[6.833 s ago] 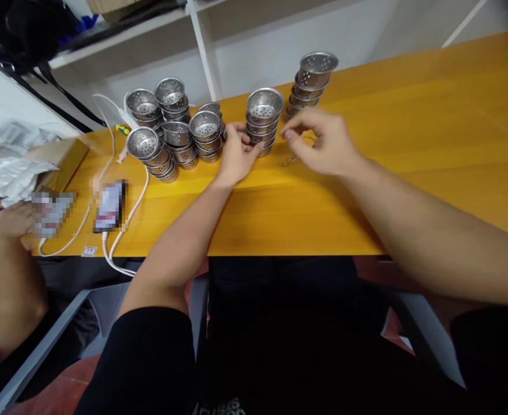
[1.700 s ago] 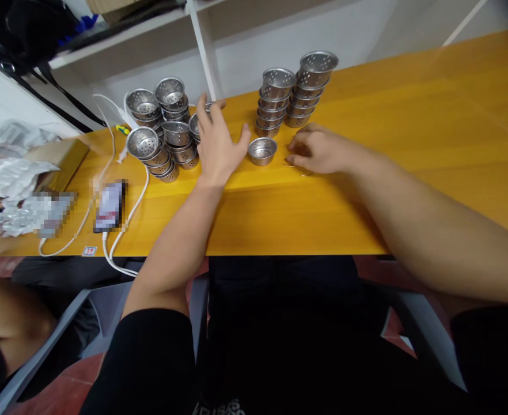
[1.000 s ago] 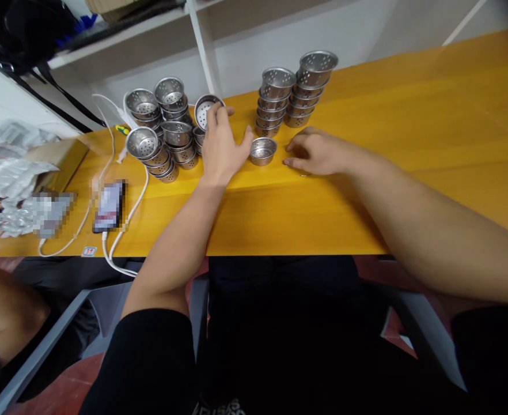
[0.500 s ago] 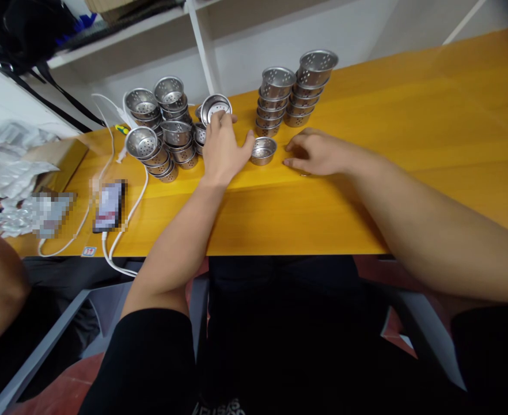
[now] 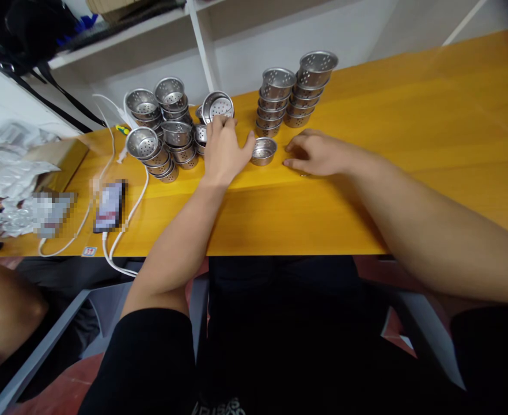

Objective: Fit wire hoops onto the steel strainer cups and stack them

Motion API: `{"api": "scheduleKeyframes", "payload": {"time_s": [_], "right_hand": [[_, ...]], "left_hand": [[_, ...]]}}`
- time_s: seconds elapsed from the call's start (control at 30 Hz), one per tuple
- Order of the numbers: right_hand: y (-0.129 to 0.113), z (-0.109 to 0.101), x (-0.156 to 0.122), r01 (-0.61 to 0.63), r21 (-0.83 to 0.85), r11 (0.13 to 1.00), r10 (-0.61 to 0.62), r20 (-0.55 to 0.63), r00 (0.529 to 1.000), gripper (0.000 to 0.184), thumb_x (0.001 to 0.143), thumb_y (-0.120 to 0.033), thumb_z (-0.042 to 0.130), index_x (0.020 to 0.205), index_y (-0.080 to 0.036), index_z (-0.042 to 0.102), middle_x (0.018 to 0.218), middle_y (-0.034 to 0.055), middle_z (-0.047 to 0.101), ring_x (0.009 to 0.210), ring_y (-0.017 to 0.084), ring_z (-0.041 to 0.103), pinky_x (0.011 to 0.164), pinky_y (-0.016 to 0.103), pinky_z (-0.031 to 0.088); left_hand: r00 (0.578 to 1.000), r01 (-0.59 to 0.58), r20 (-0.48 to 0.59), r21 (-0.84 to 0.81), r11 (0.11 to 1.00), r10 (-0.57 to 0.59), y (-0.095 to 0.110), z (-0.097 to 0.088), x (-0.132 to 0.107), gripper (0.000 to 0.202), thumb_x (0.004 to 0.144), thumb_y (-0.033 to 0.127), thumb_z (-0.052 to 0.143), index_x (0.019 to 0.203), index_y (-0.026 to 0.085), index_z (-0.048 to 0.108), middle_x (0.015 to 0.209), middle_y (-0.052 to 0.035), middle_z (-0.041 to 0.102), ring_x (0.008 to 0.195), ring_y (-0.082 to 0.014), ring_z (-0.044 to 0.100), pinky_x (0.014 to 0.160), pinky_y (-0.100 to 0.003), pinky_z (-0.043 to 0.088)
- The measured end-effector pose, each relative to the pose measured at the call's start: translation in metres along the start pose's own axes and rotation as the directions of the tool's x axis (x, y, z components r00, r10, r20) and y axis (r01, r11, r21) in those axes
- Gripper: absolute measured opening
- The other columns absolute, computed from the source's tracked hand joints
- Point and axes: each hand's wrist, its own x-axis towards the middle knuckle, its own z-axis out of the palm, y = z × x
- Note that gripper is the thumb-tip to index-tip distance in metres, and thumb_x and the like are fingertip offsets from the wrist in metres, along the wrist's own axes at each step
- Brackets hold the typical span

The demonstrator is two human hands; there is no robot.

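My left hand (image 5: 223, 151) is closed on a small perforated metal cup (image 5: 218, 106), tilted so its holed bottom faces me, just above a stack of the same cups. A single metal cup (image 5: 264, 150) stands on the yellow table (image 5: 366, 190) beside my left thumb. My right hand (image 5: 317, 152) lies on the table to the right of that cup, fingers curled together over a thin wire piece that is mostly hidden. Two taller stacks of cups (image 5: 295, 92) stand behind the single cup.
Several more stacks of metal cups (image 5: 159, 129) crowd the left back of the table. A phone (image 5: 108, 205) with a white cable (image 5: 128, 219) lies at the left front. Crumpled plastic wrapping (image 5: 7, 167) and another person's arm (image 5: 3, 305) are at far left. White shelving stands behind.
The tall stack I held earlier now stands at the back, with one cup left on the table. My left hand reached to the left stacks and lifted a cup, tilting it up. My right hand stayed.
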Motion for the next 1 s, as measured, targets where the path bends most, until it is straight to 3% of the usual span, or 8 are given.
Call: {"api": "scheduleKeyframes", "payload": {"time_s": [0.27,0.47,0.6,0.73,0.87,0.93,1.0], "right_hand": [[-0.001,0.000,0.000,0.001,-0.002,1.000,-0.001,-0.001,1.000,0.057,0.110,-0.067,0.083,0.151,-0.027,0.090,0.141,0.0223,0.086,0.143,0.055,0.081,0.134,0.077,0.066],[0.002,0.001,0.001,-0.008,0.004,1.000,0.008,0.008,1.000,0.057,0.111,-0.070,0.085,0.150,-0.028,0.090,0.145,0.0215,0.085,0.148,0.054,0.080,0.137,0.076,0.064],[0.001,0.000,0.000,-0.011,0.018,1.000,0.011,0.011,1.000,0.057,0.110,-0.072,0.086,0.148,-0.029,0.091,0.145,0.0210,0.086,0.146,0.054,0.080,0.137,0.074,0.064],[-0.001,-0.001,-0.001,-0.014,0.017,1.000,0.013,0.010,1.000,0.056,0.109,-0.068,0.087,0.148,-0.029,0.090,0.145,0.0219,0.086,0.147,0.055,0.080,0.137,0.077,0.063],[-0.006,0.000,-0.001,-0.037,0.015,0.999,0.037,0.019,0.999,0.050,0.110,-0.065,0.087,0.147,-0.031,0.090,0.145,0.0206,0.087,0.149,0.055,0.079,0.138,0.078,0.062],[-0.015,-0.002,-0.003,-0.064,-0.006,0.998,0.063,-0.049,0.997,0.050,0.111,-0.063,0.084,0.147,-0.030,0.089,0.152,0.0212,0.086,0.156,0.057,0.076,0.142,0.081,0.058],[-0.031,-0.007,-0.006,-0.093,0.011,0.996,0.094,-0.196,0.976,0.055,0.115,-0.063,0.077,0.156,-0.028,0.086,0.167,0.0219,0.083,0.165,0.057,0.070,0.147,0.082,0.052]], "left_hand": [[0.999,-0.046,-0.006,0.003,0.999,0.047,-0.006,0.004,-0.001,0.049,0.115,0.061,0.087,0.148,0.026,0.082,0.163,-0.0216,0.076,0.171,-0.0514,0.065,0.163,-0.073,0.043],[0.998,-0.062,-0.006,-0.007,0.998,0.062,-0.012,0.006,0.002,0.055,0.114,0.072,0.085,0.153,0.033,0.081,0.169,-0.0185,0.075,0.177,-0.0502,0.059,0.163,-0.069,0.042],[0.999,-0.042,0.006,0.024,0.999,0.042,-0.007,0.002,0.001,0.053,0.115,0.063,0.087,0.154,0.028,0.081,0.165,-0.0208,0.076,0.171,-0.0508,0.066,0.162,-0.072,0.044],[0.998,-0.062,0.022,0.011,0.998,0.062,-0.004,-0.004,-0.001,0.045,0.118,0.053,0.087,0.156,0.032,0.079,0.168,-0.0188,0.076,0.167,-0.0478,0.069,0.160,-0.071,0.049],[0.993,-0.117,0.006,-0.024,0.993,0.117,0.000,-0.008,0.000,0.027,0.126,0.055,0.076,0.147,0.038,0.076,0.164,-0.0144,0.077,0.165,-0.0423,0.071,0.156,-0.067,0.055],[0.986,-0.163,0.019,-0.054,0.985,0.165,0.004,-0.008,0.000,0.028,0.130,0.058,0.069,0.149,0.038,0.072,0.164,-0.0137,0.076,0.165,-0.0401,0.072,0.152,-0.065,0.058],[0.974,-0.214,0.058,-0.100,0.972,0.221,0.011,-0.007,-0.002,0.034,0.132,0.059,0.065,0.158,0.038,0.065,0.164,-0.0137,0.075,0.164,-0.0383,0.075,0.150,-0.064,0.060]]}}
